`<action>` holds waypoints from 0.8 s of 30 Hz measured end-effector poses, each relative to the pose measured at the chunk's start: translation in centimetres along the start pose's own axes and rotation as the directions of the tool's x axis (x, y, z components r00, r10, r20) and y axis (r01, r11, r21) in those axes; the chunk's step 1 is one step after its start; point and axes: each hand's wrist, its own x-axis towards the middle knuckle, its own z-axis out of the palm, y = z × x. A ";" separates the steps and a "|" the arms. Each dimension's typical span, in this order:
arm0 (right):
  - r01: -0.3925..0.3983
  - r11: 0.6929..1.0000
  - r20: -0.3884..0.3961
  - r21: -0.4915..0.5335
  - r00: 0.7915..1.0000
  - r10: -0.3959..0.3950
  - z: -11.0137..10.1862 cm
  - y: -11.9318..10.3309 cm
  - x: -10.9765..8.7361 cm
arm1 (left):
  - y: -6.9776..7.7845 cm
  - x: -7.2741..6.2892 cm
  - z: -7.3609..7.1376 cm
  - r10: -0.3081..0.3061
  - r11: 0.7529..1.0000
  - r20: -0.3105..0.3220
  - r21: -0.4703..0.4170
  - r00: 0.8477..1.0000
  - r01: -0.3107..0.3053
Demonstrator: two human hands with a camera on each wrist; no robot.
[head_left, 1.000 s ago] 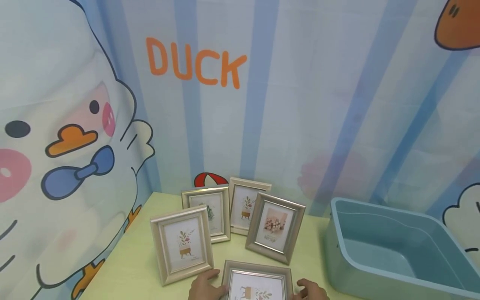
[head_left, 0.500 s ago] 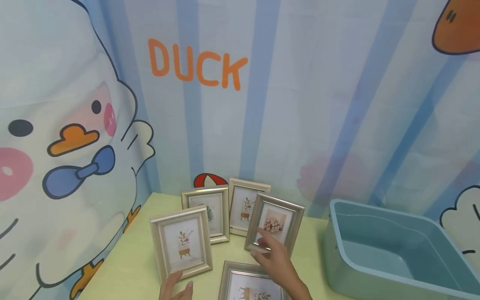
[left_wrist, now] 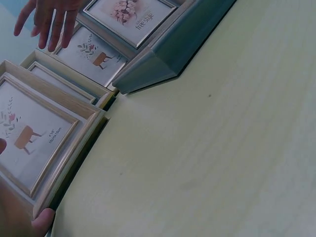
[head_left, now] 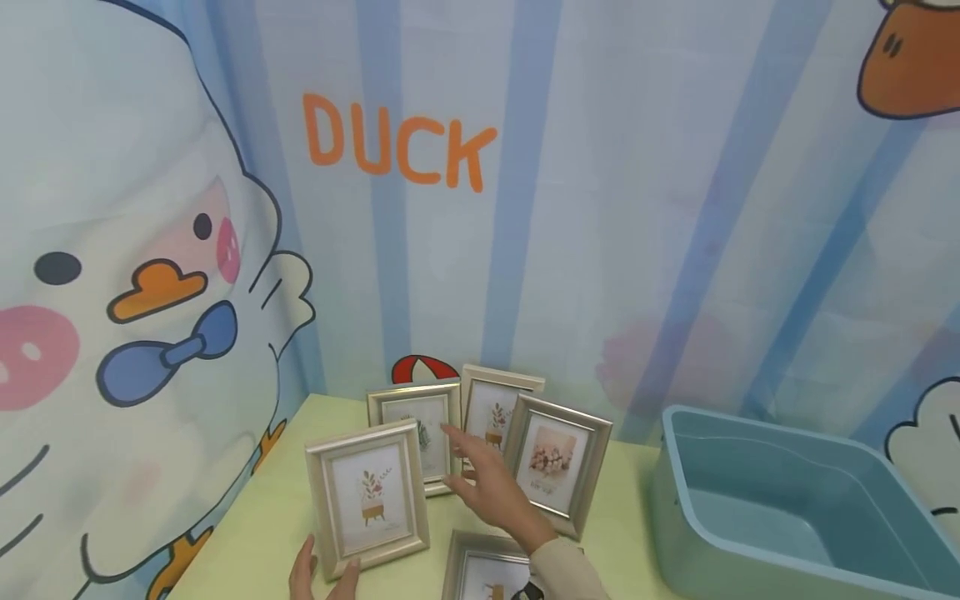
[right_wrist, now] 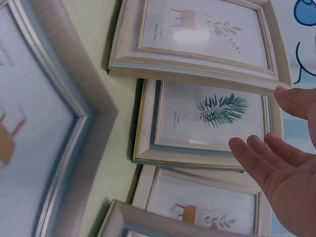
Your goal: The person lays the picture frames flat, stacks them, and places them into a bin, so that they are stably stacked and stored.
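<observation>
In the head view, my left hand [head_left: 322, 575] is at the lower left corner of the front left photo frame [head_left: 367, 492], fingers fairly straight. The left wrist view shows the thumb [left_wrist: 43, 220] against the frame's bottom corner. My right hand [head_left: 495, 487] reaches left over the table, fingers extended, in front of the leaf-print photo frame [head_left: 420, 433]. From the right wrist, its palm holds nothing, and its thumb [right_wrist: 294, 101] is close to the front left frame's upper corner. Below my right forearm lies another photo frame [head_left: 487, 571], partly hidden.
Behind stands a photo frame [head_left: 491, 408] with a potted-plant print. Overlapping it is a photo frame [head_left: 558, 458] with a pink flower picture. A blue-green plastic bin [head_left: 795, 550] stands on the right of the pale yellow table [head_left: 247, 533]. A duck-print curtain [head_left: 615, 208] hangs behind.
Both hands have left the sides of the near lying frame. My left hand has moved left to the front left frame; my right hand has risen and swung left past the flower-picture frame.
</observation>
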 end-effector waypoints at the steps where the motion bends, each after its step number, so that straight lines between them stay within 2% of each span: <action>1: 0.010 1.000 0.010 -0.005 1.000 -0.010 0.2 0.0 0.5 | 0.0 0.1 0.1 -0.002 1.000 -0.006 -0.012 1.000 0.002; 7: 0.041 0.999 0.066 0.022 0.997 -0.042 1.2 -0.1 2.5 | 0.1 0.2 0.5 -0.002 0.997 -0.046 -0.071 0.999 -0.001; 10: 0.030 0.999 0.092 0.043 0.995 -0.034 1.6 -0.2 3.1 | 0.1 0.1 0.6 0.007 0.996 -0.060 -0.086 0.998 -0.012; 15: 0.048 0.999 0.107 0.006 0.993 -0.048 2.4 0.0 3.7 | 0.0 -0.1 0.5 0.036 0.996 -0.058 -0.079 0.998 -0.040; 18: 0.059 0.998 0.111 0.001 0.992 -0.059 2.8 0.1 3.9 | 0.0 -0.2 0.5 0.016 0.999 -0.049 -0.049 0.999 -0.019; 22: 0.054 0.999 0.102 0.007 0.993 -0.054 3.3 0.1 3.9 | -0.3 -0.2 0.8 -0.043 0.999 -0.044 -0.017 0.998 0.043; 24: 0.045 0.999 0.087 0.002 0.995 -0.045 3.5 0.1 3.8 | -0.7 -0.1 0.9 -0.055 0.998 -0.043 -0.027 0.998 0.054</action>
